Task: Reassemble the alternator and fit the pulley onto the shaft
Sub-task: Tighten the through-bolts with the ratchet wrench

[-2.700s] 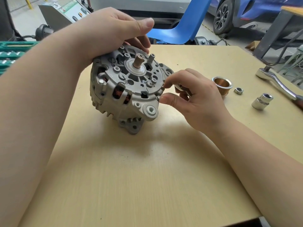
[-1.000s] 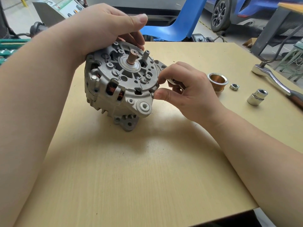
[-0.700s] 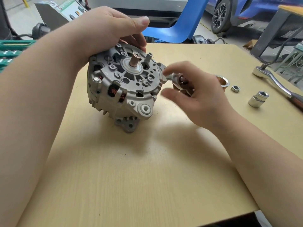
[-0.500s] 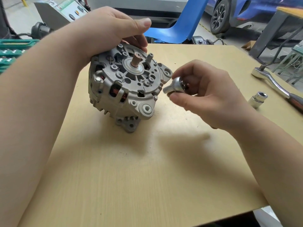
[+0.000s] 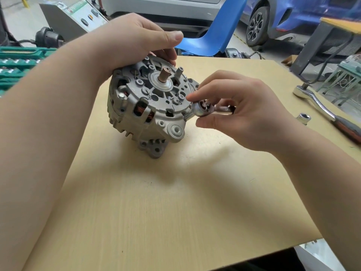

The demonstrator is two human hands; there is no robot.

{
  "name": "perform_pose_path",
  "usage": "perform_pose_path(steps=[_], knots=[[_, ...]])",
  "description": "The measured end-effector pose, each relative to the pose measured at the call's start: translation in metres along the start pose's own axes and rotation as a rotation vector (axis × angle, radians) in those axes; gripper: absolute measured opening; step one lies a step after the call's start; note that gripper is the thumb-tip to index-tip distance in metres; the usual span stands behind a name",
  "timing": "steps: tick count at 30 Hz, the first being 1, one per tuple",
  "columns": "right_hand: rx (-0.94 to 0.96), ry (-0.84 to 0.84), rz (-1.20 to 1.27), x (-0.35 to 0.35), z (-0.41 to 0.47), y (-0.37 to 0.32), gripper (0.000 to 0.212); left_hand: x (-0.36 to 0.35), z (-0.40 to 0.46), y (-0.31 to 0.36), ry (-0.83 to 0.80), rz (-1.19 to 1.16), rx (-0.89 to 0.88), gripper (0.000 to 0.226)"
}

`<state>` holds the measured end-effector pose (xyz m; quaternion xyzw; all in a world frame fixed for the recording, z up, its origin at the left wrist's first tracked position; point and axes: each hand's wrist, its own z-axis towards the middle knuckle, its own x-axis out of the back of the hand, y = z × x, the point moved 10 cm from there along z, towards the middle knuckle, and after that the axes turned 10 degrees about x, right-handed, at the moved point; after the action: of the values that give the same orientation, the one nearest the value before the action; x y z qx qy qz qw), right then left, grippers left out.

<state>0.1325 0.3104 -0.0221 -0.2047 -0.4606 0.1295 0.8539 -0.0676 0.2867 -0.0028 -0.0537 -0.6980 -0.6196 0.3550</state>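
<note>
left hand (image 5: 136, 36): curled over the far top rim of the alternator (image 5: 148, 106), thumb out along the upper edge; holds the body tilted on the table (image 5: 175, 212), shaft end toward the camera.
alternator: one; sits under the left hand, just left of the right. Cast metal with copper windings showing through the slots, so probably heavy and stiff. Ribbed rim gives good purchase; best held by the housing, clear of the windings.
shaft (image 5: 163, 74): one, copper-coloured stub at the centre of the face, bare; no pulley on it. A thinner grey stud stands just to its right.
small ratchet (image 5: 203, 109): one, chrome; head touches the housing edge at a bolt. Smooth metal, likely slippery.
right hand (image 5: 240, 110): thumb and fingertips pinch the ratchet head, other fingers curled round its short handle.
socket (image 5: 303, 118): one loose, beyond the right hand.
large ratchet (image 5: 320, 106): one, further right.
pulley: not visible, perhaps hidden behind the right hand.
</note>
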Motion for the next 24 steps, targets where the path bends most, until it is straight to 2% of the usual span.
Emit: perform_pose_path(steps=[8,14,19,24], knots=[[0.026,-0.054,-0.119,0.003,0.010,-0.017,0.044,0.000,-0.001,0.003,0.025,0.048,-0.012,0.042],[-0.207,0.007,-0.043,0.008,0.004,-0.005,0.047,0.000,0.000,0.002,0.012,0.044,-0.005,0.042],[-0.399,0.095,0.012,0.010,-0.014,0.006,0.039,-0.001,0.001,0.002,0.004,0.051,0.005,0.041],[-0.465,0.133,-0.042,0.006,-0.025,-0.002,0.038,-0.001,0.000,0.001,-0.007,0.063,0.033,0.032]])
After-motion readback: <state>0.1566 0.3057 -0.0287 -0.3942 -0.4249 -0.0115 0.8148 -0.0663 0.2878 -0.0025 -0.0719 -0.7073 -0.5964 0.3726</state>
